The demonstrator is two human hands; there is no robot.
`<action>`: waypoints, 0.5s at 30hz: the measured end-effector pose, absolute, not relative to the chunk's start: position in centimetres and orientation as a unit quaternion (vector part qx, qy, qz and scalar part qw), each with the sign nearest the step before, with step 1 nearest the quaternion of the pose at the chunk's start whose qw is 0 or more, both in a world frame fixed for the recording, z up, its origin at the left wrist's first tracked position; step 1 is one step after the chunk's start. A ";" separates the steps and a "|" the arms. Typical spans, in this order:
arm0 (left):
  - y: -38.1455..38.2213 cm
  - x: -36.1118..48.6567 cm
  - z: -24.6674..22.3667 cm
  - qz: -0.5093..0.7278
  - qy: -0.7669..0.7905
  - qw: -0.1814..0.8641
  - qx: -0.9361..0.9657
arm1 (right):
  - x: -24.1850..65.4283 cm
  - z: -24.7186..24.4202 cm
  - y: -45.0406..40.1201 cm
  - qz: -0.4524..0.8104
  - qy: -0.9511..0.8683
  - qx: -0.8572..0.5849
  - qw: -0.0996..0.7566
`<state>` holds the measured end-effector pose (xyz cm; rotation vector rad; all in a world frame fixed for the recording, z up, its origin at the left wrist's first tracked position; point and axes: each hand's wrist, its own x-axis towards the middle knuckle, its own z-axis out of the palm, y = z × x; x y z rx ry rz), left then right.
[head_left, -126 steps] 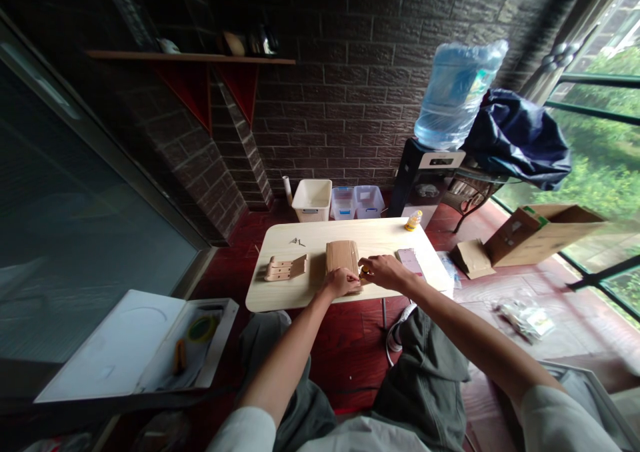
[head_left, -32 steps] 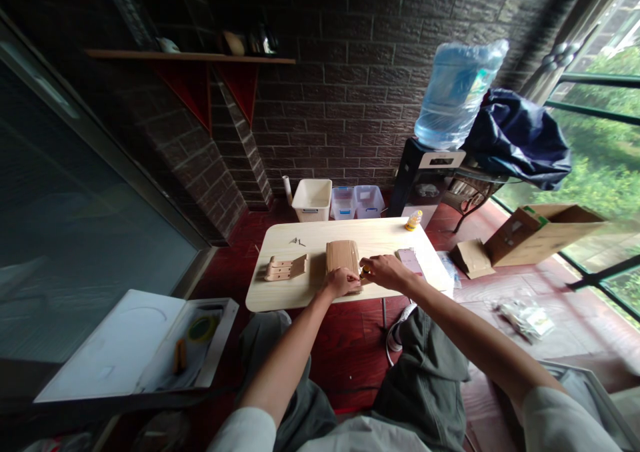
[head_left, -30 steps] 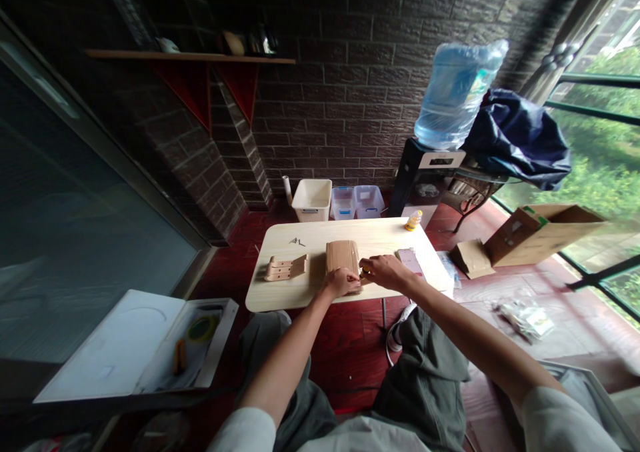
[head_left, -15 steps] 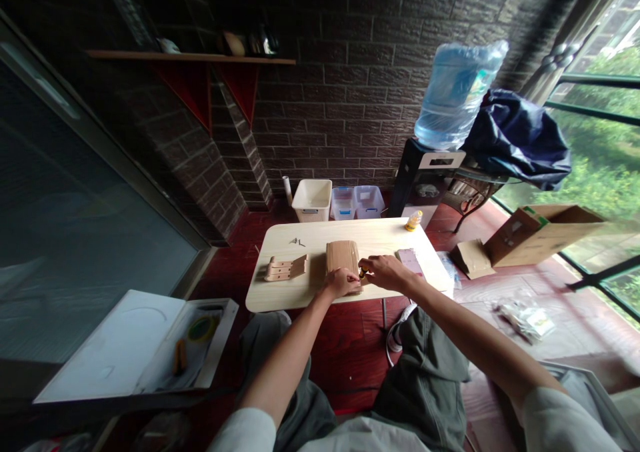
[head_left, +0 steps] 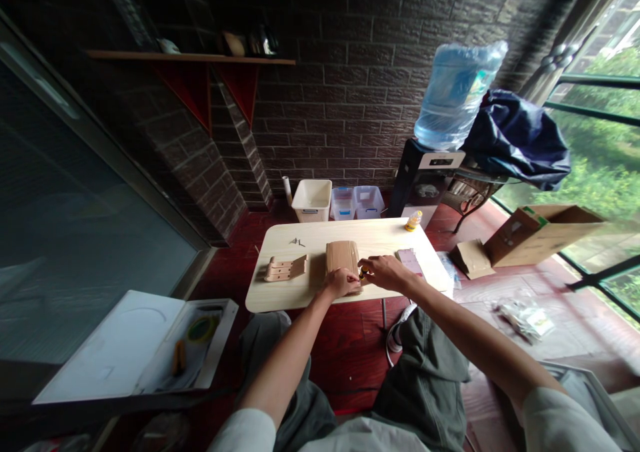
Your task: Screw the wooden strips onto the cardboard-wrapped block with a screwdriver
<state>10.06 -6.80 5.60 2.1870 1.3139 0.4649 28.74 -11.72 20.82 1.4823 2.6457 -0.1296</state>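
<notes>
Looking down from my head camera, my left hand (head_left: 343, 282) lies over the near end of a rectangular light-wood ribbed panel (head_left: 343, 255), near the middle of a pale wood-grain table (head_left: 320, 239). The panel lies flat, its long axis pointing away from me toward the brick wall at the top of the frame. My fingers curl over its near edge, but I can't tell whether they are clenched or only resting there. My right hand (head_left: 390, 272) is just beside the panel's right edge, its fingers closed on a small yellow-and-black object (head_left: 365, 270), too small to identify.

Left of the panel, at the table's left end, lies a slotted light-wood assembly (head_left: 285, 269), with a few small metal screws (head_left: 297, 242) above it. To the right are a flat pink packet (head_left: 410, 261) and, near the table's far edge, a small yellow bottle (head_left: 413, 220). Past that edge sits a white plastic basket (head_left: 311, 200).
</notes>
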 end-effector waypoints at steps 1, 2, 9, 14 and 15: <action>-6.8 10.0 5.6 0.173 0.486 0.270 0.813 | 28.7 20.8 -11.7 -0.043 0.870 0.489 0.055; -6.8 10.0 5.5 0.174 0.485 0.270 0.813 | 28.7 20.7 -11.6 -0.043 0.868 0.492 0.058; -6.7 10.0 5.5 0.177 0.478 0.272 0.816 | 28.7 20.9 -11.7 -0.038 0.866 0.495 0.062; -6.8 10.0 5.7 0.175 0.484 0.275 0.812 | 28.7 20.9 -11.8 -0.035 0.864 0.499 0.064; -6.9 10.0 5.8 0.174 0.484 0.276 0.812 | 28.7 20.9 -11.7 -0.033 0.861 0.503 0.066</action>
